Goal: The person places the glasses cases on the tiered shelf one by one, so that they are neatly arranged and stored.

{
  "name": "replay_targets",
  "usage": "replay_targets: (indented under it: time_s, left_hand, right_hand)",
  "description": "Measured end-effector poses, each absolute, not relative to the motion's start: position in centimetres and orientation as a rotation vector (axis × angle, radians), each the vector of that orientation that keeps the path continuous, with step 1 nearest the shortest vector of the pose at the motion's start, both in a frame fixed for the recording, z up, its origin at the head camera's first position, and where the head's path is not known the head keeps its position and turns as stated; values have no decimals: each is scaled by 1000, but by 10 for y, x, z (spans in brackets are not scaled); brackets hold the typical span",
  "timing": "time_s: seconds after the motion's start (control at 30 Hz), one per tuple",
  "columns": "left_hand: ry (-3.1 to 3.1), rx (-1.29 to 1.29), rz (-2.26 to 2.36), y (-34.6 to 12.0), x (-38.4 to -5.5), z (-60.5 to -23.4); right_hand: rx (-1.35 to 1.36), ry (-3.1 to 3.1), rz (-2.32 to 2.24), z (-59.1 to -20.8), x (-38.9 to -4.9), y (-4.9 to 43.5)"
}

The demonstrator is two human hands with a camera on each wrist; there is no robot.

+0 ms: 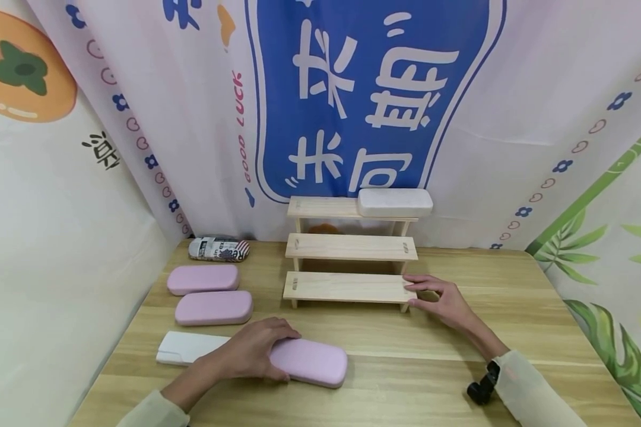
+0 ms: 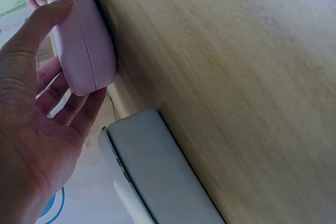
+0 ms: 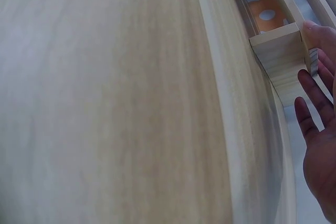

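Observation:
My left hand [image 1: 253, 351] grips one end of a pink glasses case [image 1: 314, 363], thumb on one long side and fingers round the other. In the left wrist view this pink case [image 2: 84, 40] shows its lid seam, closed, close over the table. A white case with a flap [image 1: 184, 346] lies beside that hand, partly hidden by the wrist. With thumb and fingers, my right hand [image 1: 442, 301] holds the right end of the lowest step of a three-step wooden stand [image 1: 347, 287]. The right wrist view shows the stand's leg [image 3: 283, 61] beside the fingers.
Two more pink cases [image 1: 203, 279] lie at the table's left, with a printed-pattern case [image 1: 219, 249] behind them. On the stand's top step, at the right, sits a white case [image 1: 395, 203]. A printed curtain [image 1: 470, 178] hangs behind the wooden table [image 1: 427, 379].

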State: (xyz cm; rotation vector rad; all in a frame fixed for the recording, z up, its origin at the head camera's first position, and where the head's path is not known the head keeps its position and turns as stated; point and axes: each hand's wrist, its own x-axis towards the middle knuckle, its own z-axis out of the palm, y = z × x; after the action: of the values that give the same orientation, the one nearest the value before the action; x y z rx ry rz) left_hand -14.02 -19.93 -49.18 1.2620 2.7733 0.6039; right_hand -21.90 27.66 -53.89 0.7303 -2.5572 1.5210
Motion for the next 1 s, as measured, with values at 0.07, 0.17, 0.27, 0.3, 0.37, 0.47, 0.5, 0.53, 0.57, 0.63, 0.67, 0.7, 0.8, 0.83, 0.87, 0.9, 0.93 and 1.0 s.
replay_targets:
  time_s: [0.07,0.17,0.27,0.3,0.37,0.47,0.5,0.53,0.57,0.63,0.67,0.7,0.8,0.83,0.87,0.9,0.93,1.0]
  left_hand:
    - [2789,1280,602,-199,-140,-492]
    - [2795,1257,611,-199,-140,-492]
    - [2795,1220,627,-199,-141,-490]
    - [2793,1211,633,-199,-141,-490]
    - [2792,1205,646,-199,-142,-489]
    - [2797,1212,671,-199,-144,-489]
    - [2807,1215,676,-199,-144,-489]
    - [2818,1219,681,-199,-145,-489]
    - [2826,1223,692,-199,-145,-489]
    - [2845,1223,711,-199,-146,-488]
    - [2853,1220,724,-199,-146,-487]
    - [2856,1216,742,-199,-146,-487]
    - [2858,1199,798,-199,-147,-485]
    - [2862,1199,807,-199,-147,-484]
    - [2865,1201,814,-199,-148,-484]
    - [2872,1203,814,-199,-149,-483]
    - [2876,1204,818,-199,-150,-482]
    - [2888,1198,815,-199,-152,-481]
  right_hand:
    - [732,-2560,1519,-540,-220,277]
    - [726,-2566,1521,-541,-220,278]
    - [723,-2566,1525,-542,-220,278]
    - [724,-2566,1531,-542,-220,278]
    - [728,-2561,1537,-543,-220,278]
    - [735,-2554,1538,-543,-221,278]
    - [736,-2553,1537,-543,-221,278]
    - [737,-2552,1533,-543,-221,278]
    - [736,-2553,1531,-543,-221,278]
    - [735,-2555,1524,-543,-221,278]
    - [738,-2555,1521,-542,-221,278]
    - [737,-2556,1519,-542,-221,278]
    - [732,-2561,1525,-542,-220,278]
    - [731,-2563,1526,-541,-220,277]
    - [731,-2564,1529,-541,-219,277]
    - [727,-2567,1533,-541,-219,277]
    - [726,-2567,1534,-540,-219,277]
    - [723,-2569,1535,-540,-219,277]
